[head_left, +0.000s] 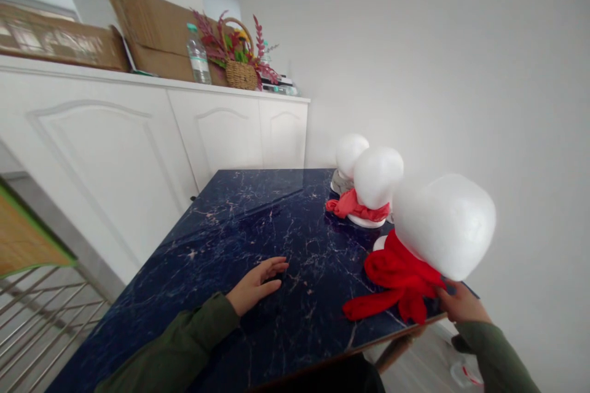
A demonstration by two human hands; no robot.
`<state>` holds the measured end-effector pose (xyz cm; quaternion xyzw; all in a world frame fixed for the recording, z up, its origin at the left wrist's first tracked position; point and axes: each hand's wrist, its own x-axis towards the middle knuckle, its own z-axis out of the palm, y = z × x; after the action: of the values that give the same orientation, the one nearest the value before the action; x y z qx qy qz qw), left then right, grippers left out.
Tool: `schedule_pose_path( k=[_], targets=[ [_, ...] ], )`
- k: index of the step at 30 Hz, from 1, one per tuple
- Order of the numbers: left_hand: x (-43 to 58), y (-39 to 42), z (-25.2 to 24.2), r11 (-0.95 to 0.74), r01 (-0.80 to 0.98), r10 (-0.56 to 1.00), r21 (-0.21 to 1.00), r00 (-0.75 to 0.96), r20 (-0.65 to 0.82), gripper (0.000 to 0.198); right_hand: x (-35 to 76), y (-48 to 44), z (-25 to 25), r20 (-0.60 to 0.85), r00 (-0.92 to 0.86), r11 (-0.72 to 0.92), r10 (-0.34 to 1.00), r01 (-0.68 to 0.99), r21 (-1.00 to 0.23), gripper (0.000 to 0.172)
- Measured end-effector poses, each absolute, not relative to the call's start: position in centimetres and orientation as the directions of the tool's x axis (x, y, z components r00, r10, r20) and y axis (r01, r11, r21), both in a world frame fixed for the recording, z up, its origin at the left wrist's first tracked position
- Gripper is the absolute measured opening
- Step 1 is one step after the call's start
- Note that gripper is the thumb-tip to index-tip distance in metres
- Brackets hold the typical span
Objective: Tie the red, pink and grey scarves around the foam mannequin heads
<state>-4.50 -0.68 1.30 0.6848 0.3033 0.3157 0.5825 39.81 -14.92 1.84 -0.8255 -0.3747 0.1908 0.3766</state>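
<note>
My left hand [256,285] rests on the dark blue marble table [239,227], fingers stretched out and holding nothing. My right hand [461,303] is at the table's near right corner, behind the nearest white foam head [445,224], touching the red scarf [396,282] tied round its neck; its fingers are mostly hidden. A second foam head [377,177] with a red scarf [354,206] stands farther back, and a third foam head [350,153] behind it wears something grey.
White cabinets [138,147] run along the left wall, carrying cardboard boxes [152,27], a water bottle [198,55] and a wicker basket of red flowers [239,55]. A white wall is on the right. A metal railing [37,313] shows at lower left.
</note>
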Motion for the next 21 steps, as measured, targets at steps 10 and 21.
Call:
schedule_pose_path(
  k=[10, 21],
  targets=[
    [-4.1, -1.2, 2.0, -0.114, 0.046, 0.825, 0.992, 0.561, 0.068, 0.042, 36.5, -18.3, 3.7, -0.035, 0.378, -0.350, 0.925, 0.816, -0.459, 0.026],
    [0.4, 2.1, 2.2, 0.236, -0.335, 0.881, 0.912, 0.469, -0.055, 0.038, 12.5, -0.2, 5.7, -0.125, -0.544, -0.062, 0.830, 0.132, -0.989, 0.044]
  ],
)
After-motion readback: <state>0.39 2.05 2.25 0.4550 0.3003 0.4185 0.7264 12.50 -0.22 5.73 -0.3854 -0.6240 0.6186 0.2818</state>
